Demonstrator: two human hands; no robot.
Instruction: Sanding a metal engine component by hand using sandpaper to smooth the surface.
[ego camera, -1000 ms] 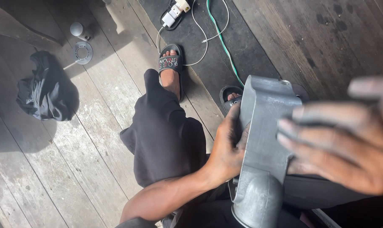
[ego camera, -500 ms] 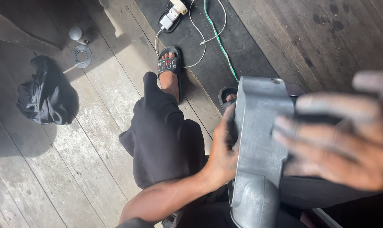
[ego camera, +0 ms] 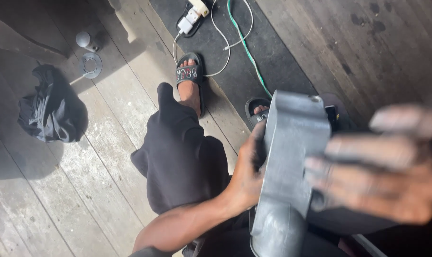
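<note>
- Grey metal casting (ego camera: pixel 292 162), flat-sided with a rounded lower end, sits upright over the person's lap at lower centre.
- Left hand (ego camera: pixel 247 171) grips its left edge, fingers curled behind it.
- Right hand (ego camera: pixel 387 166), blurred, lies at 3 o'clock, fingers spread against its right face.
- Black sandal (ego camera: pixel 189 78) at 11 o'clock; dark cloth (ego camera: pixel 49 112) at 9 o'clock on wooden planks (ego camera: pixel 59 190).

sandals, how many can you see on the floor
2: one black slide sandal on the foot on the wooden planks, and a second black sandal partly hidden behind the grey metal casting.
</note>
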